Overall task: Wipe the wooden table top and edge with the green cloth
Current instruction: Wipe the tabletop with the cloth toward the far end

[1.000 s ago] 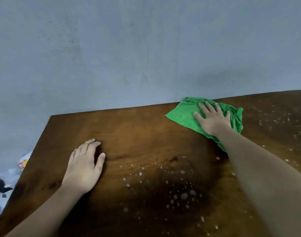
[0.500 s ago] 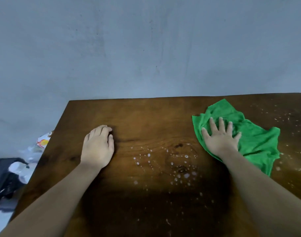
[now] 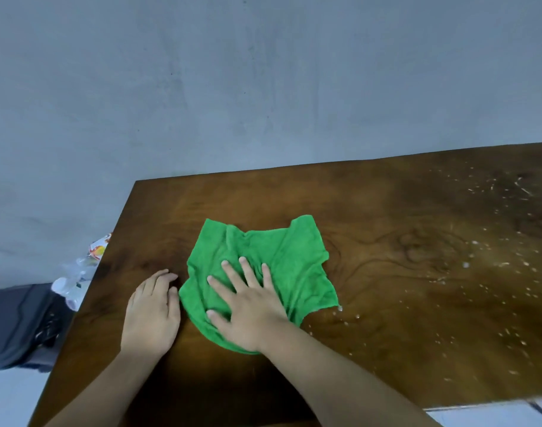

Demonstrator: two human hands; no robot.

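The green cloth (image 3: pixel 263 272) lies spread and rumpled on the wooden table (image 3: pixel 402 229), and everything else is placed from it. The right hand (image 3: pixel 248 306) lies flat on the cloth's near half, palm down, fingers (image 3: pixel 232 274) splayed and pointing away from the person; it presses on the fabric and grips nothing, the hand spread open. Its forearm runs back from the cloth toward the near right of the view. The left hand (image 3: pixel 152 312) rests palm down on bare wood just left of the cloth, fingers together and loosely extended, empty; its thumb side is right at the cloth's left edge, and whether it touches the fabric cannot be told. The cloth's far corners stick up in small peaks, and folds run from them toward the right hand. Right of the cloth the wood carries a scatter of pale specks and droplets (image 3: pixel 479 272), thickest toward the far right corner of the table, with a few close by the cloth's near right corner. The wood beyond the cloth and left of it looks free of them, showing dark grain. Further left of the cloth, past the table's left edge, sit a crumpled clear bag with a colourful print (image 3: pixel 88 263) and a dark grey object (image 3: pixel 17 325) lower down. Beyond the cloth, behind the table's far edge, stands a plain grey wall (image 3: pixel 263 87).
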